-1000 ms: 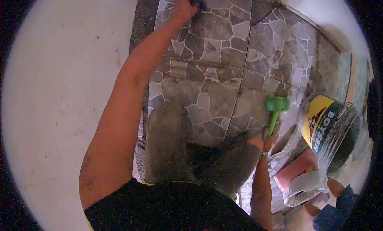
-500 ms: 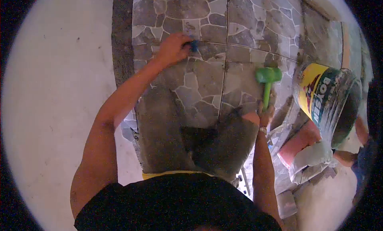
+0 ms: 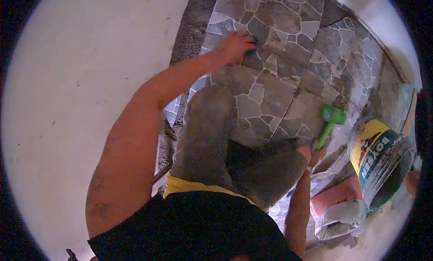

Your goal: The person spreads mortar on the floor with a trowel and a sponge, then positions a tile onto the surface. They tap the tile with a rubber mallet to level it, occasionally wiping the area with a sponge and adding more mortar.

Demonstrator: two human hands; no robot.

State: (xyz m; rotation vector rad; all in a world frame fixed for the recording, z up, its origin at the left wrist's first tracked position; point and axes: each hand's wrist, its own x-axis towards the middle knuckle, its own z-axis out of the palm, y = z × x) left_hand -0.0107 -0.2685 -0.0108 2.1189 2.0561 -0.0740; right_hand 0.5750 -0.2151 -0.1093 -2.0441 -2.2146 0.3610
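My left hand (image 3: 235,47) reaches out over the stone-patterned floor tiles (image 3: 275,92), its fingers wrapped round a small dark blue object (image 3: 254,41). The hand covers most of that object, so I cannot tell its kind. It sits right at the joint between two tiles. Beside my bent knee, my right hand (image 3: 318,157) grips the handle of a green mallet (image 3: 333,114). The mallet's head points up and away from me, over the tiles.
A paint bucket (image 3: 376,148) with a yellow and green label lies tipped at the right, near a pinkish-red sack (image 3: 336,195) and a whitish bag (image 3: 338,218). Part of another person (image 3: 411,182) shows behind the bucket. Pale floor or wall (image 3: 99,80) fills the left side.
My view has turned, so tiles, mallet and bucket sit farther right and slanted. My left hand has shifted leftward along the tile joint, still holding the blue object. The right hand keeps the mallet.
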